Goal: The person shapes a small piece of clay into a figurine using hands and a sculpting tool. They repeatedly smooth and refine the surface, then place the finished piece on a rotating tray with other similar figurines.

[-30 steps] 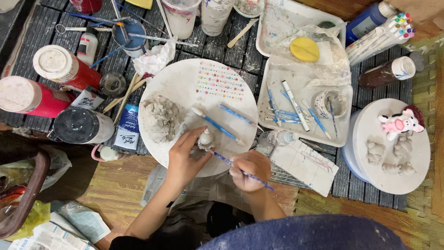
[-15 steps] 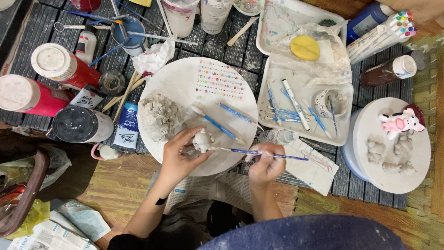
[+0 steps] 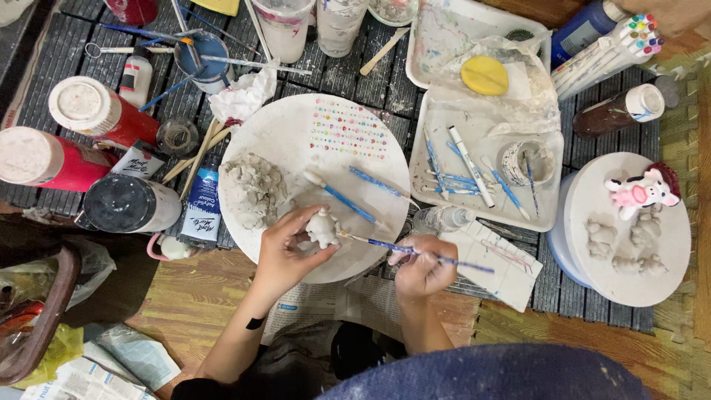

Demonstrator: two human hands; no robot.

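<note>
Clay figure (image 3: 324, 226) half hidden in left hand (image 3: 285, 252); right hand (image 3: 422, 268) holds brush (image 3: 415, 252).

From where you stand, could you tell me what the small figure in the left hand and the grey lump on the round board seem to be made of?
The small figure, held in the left hand, looks like unpainted white clay: matte, chalky, softly rounded. The grey lump on the round board looks like raw modelling clay: dull, crumpled, torn surface. Whether either is dry, I cannot tell.
</note>
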